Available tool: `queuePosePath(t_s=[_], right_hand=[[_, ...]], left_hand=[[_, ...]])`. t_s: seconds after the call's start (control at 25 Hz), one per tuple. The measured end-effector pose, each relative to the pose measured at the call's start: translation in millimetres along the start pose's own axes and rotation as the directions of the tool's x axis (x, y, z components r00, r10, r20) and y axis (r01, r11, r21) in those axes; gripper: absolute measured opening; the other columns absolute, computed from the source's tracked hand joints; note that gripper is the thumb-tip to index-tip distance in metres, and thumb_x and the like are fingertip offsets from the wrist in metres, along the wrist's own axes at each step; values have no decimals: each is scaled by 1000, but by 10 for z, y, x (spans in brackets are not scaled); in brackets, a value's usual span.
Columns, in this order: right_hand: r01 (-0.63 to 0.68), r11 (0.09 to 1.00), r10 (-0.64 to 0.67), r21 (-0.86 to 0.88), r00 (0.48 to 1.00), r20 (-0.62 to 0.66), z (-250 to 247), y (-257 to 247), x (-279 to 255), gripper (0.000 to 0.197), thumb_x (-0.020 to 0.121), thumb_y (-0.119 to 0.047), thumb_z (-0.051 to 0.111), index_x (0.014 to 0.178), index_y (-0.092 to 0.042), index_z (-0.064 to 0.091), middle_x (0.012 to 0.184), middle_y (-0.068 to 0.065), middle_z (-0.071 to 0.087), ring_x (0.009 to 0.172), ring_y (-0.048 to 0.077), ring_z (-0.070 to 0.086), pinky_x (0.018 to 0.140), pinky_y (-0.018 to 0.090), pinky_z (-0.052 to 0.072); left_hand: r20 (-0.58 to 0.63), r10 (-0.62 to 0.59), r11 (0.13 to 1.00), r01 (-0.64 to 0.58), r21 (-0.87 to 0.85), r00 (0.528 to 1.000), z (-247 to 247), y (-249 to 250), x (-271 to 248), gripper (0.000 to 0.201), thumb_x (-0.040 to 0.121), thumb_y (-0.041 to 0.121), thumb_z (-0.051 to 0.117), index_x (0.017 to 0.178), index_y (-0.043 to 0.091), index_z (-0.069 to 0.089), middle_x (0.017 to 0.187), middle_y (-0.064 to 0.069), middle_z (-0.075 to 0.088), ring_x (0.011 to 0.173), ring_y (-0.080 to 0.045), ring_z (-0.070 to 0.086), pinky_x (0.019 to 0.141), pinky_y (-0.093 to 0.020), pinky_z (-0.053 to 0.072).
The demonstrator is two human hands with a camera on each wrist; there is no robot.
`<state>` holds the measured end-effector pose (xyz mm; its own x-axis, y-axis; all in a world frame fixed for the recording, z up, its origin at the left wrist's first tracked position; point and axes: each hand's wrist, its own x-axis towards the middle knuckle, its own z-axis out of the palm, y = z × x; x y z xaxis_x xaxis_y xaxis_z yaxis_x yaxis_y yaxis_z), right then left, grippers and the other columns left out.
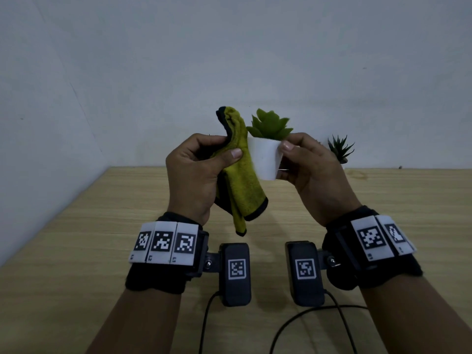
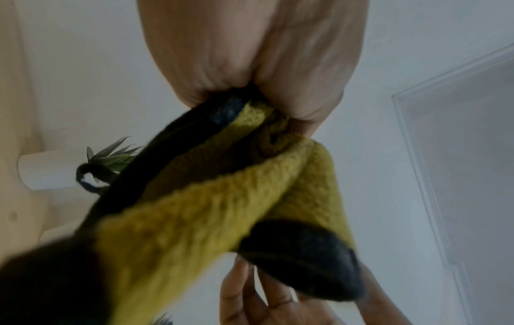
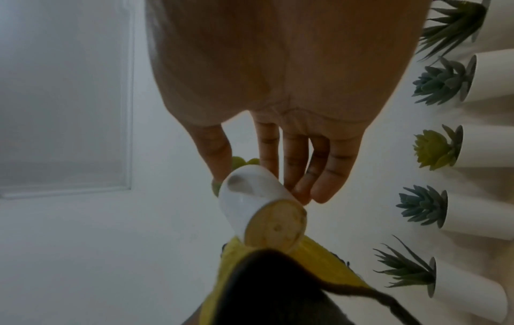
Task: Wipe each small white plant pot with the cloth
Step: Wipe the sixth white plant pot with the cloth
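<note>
Small white tapered plant pot (image 1: 265, 159) with a green succulent is pinched in the right hand (image 1: 313, 172), above the wooden table (image 1: 76, 226); left hand (image 1: 196, 172) grips a fuzzy yellow-green, dark-edged cloth (image 1: 240, 180) against its side.

My right hand (image 1: 311, 169) hides the spiky plant's pot (image 1: 343, 159); cloth (image 2: 211, 209) blurred, cut off at the left-wrist view's bottom edge.
</note>
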<state>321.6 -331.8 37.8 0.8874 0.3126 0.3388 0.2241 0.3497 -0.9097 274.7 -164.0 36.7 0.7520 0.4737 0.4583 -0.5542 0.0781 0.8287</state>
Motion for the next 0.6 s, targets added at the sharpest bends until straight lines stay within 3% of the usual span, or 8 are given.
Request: queuePosePath(t_s=[0.12, 0.2, 0.28, 0.44, 0.6], right_hand=[[0, 998, 0, 67, 1000, -3, -4, -22, -19, 23, 79, -21, 72, 96, -12, 60, 93, 9, 65, 85, 22, 65, 64, 29, 54], [35, 997, -30, 68, 997, -74, -5, -44, -22, 28, 72, -22, 75, 94, -12, 60, 84, 3, 68, 81, 20, 67, 61, 30, 55], [52, 998, -47, 37, 993, -111, -20, -64, -20, 33, 67, -22, 75, 93, -11, 58, 83, 8, 67, 81, 22, 68, 64, 34, 56], [28, 999, -28, 39, 1000, -6, -2, -83, -42, 31, 68, -7, 80, 87, -9, 55, 93, 23, 58, 85, 27, 67, 68, 39, 58], [58, 998, -56, 17, 992, -113, 2, -105, -29, 33, 66, -13, 78, 87, -9, 53, 92, 23, 52, 84, 27, 65, 66, 35, 57]], left_hand=[[43, 1, 1000, -2, 28, 999, 33, -9, -41, 26, 67, -14, 75, 77, 9, 67, 71, 4, 73, 71, -11, 69, 66, -23, 54], [70, 10, 999, -13, 43, 997, 71, -13, -74, 26, 66, -15, 75, 76, 8, 66, 70, 5, 72, 70, -9, 69, 64, -22, 54], [65, 16, 1000, -17, 22, 998, 81, -10, -87, 26, 66, -14, 76, 76, 8, 66, 70, 4, 73, 71, -11, 69, 65, -24, 54], [7, 37, 999, -37, -20, 999, 57, 4, -63, 24, 67, -10, 76, 77, 10, 66, 72, 4, 73, 72, -13, 69, 67, -26, 55], [81, 54, 999, -54, 3, 995, 89, 2, -88, 25, 67, -12, 75, 76, 9, 66, 72, 3, 73, 72, -13, 69, 66, -25, 55]])
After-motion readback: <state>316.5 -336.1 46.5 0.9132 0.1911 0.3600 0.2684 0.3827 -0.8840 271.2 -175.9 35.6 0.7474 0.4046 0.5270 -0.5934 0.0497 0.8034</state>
